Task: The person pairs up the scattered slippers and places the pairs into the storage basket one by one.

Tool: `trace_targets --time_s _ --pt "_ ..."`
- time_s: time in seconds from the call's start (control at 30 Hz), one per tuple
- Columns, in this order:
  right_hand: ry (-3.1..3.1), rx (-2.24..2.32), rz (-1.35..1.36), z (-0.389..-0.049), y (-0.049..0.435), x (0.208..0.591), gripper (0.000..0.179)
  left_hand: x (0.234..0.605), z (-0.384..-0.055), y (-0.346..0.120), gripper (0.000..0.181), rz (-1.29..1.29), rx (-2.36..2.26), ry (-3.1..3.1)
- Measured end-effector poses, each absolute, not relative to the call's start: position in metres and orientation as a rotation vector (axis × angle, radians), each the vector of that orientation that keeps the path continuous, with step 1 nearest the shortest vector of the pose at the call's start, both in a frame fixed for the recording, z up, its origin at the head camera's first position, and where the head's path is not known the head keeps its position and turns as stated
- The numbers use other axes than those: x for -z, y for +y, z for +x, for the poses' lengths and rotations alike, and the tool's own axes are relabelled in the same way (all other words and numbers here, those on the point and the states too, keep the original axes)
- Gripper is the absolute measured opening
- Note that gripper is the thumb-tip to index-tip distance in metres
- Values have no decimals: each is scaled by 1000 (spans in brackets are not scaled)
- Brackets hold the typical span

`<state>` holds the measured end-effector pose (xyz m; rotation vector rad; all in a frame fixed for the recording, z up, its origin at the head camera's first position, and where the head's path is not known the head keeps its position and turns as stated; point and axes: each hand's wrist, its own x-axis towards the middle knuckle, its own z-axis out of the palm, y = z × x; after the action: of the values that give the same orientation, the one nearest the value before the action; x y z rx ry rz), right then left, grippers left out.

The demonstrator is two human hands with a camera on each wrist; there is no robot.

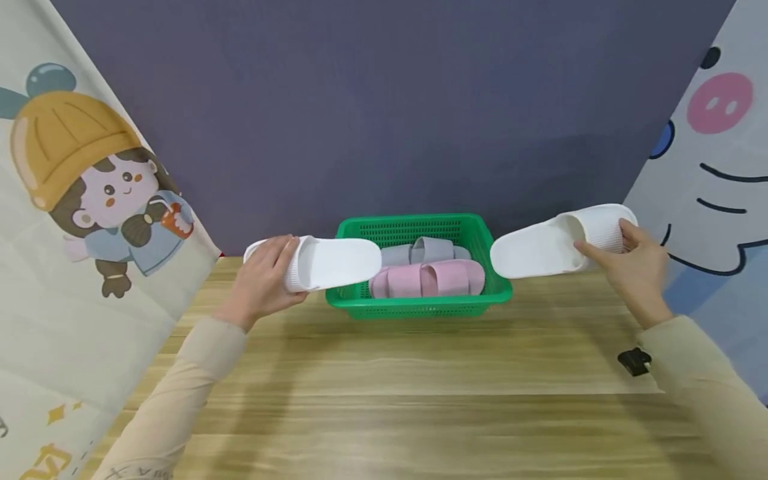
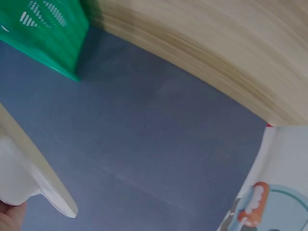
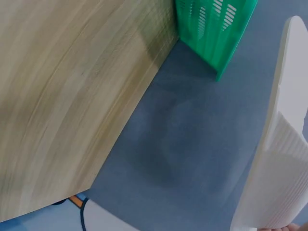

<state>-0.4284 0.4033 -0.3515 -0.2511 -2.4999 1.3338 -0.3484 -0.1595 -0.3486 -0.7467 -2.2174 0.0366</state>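
Note:
My left hand (image 1: 261, 279) grips a white slipper (image 1: 343, 260) around its strap end, its toe-free end pointing right over the left rim of a green basket (image 1: 414, 311). On the other side, my right hand (image 1: 637, 268) pinches a second white slipper (image 1: 534, 248) by the strap, thumb at the strap opening and fingers behind. That slipper's bare end reaches close to the basket's right rim. Inside the basket lie pink slippers (image 1: 405, 281) in front and grey slippers (image 1: 433, 249) behind them. In the right wrist view the ribbed strap (image 3: 276, 178) shows above the fingertips.
The basket stands on a wood-grain table (image 1: 384, 393) against a dark grey backdrop (image 1: 384, 107). A small black object (image 1: 634, 361) lies near the right sleeve. Printed cloths with cartoon figures hang at the left (image 1: 114, 193) and right.

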Motion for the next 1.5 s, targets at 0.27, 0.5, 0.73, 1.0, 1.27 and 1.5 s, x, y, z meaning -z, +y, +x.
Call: trace_targets --time_s 0.27,0.5,0.73,1.0,1.27,1.5 --pt "-2395 -1386 -204 -431 381 360 83 357 -356 -144 99 -735 -65 -2309" --pt "-2270 -1433 -136 -438 359 366 80 358 -366 -129 104 -743 -98 -2322" --pt "-2144 -1462 -72 -412 339 363 77 359 -361 -118 102 -769 -76 -2299" --pt "-2056 -1514 -113 -381 319 352 76 358 -351 -110 102 -774 -48 -2300" --pt "-2026 -1575 -192 -342 285 352 80 360 -333 -115 104 -832 -22 -2329" --pt "-2036 -1546 -289 -305 256 355 82 361 -319 -119 104 -868 -2 -2287"
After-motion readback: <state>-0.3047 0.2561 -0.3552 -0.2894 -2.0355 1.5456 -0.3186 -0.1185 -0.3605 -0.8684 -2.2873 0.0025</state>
